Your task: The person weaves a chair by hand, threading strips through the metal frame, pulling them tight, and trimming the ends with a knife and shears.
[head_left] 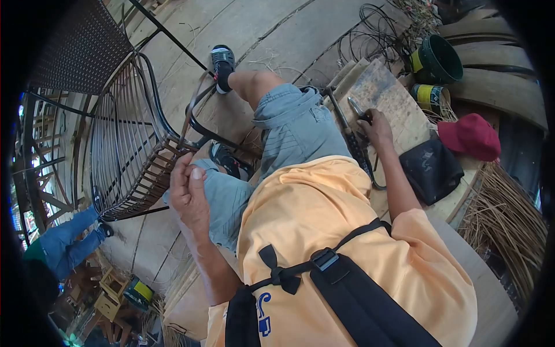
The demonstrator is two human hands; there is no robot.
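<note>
Writing: blue mark on the orange shirt point(263, 312) and yellow labels on the tins point(429, 95), none readable.
Left hand point(188, 194): fingers bunched against the woven chair frame point(130, 150); grip cannot be told.
Right hand point(376, 128): clenched around a metal tool point(354, 107) on the wooden board point(384, 92).
Surface: bare concrete floor point(254, 29).
Room: open workshop, rattan strips point(509, 220) piled nearby.

Chair frame point(133, 144) left of board point(387, 92)

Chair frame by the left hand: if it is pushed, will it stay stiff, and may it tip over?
Probably stiff: the chair frame looks made of dark metal rods. Likely light for its size, being mostly open bars. It may rock or tip: it lies tilted, only the left hand is at it, and the right hand grips a tool.
</note>
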